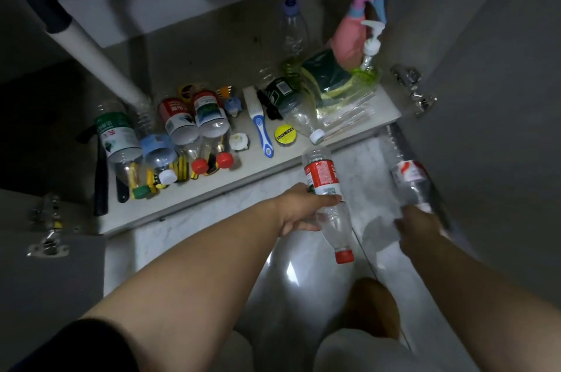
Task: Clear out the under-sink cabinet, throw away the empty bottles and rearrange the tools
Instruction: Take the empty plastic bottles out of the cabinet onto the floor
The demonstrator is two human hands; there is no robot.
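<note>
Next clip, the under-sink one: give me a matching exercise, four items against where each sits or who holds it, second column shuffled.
Items:
1. red-label bottle
2. blurred clear bottle
3. blue-handled brush
4. pink spray bottle

Places:
A. standing at the back right of the cabinet floor
B. held in the right hand
C. lying flat near the middle of the cabinet floor
D. held in the left hand, cap pointing towards the camera

Pairs: 1-D, 2-B, 3-C, 4-A

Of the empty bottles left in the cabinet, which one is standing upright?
The clear bottle with the purple-blue cap at the back; all the others lie on their sides.
</note>
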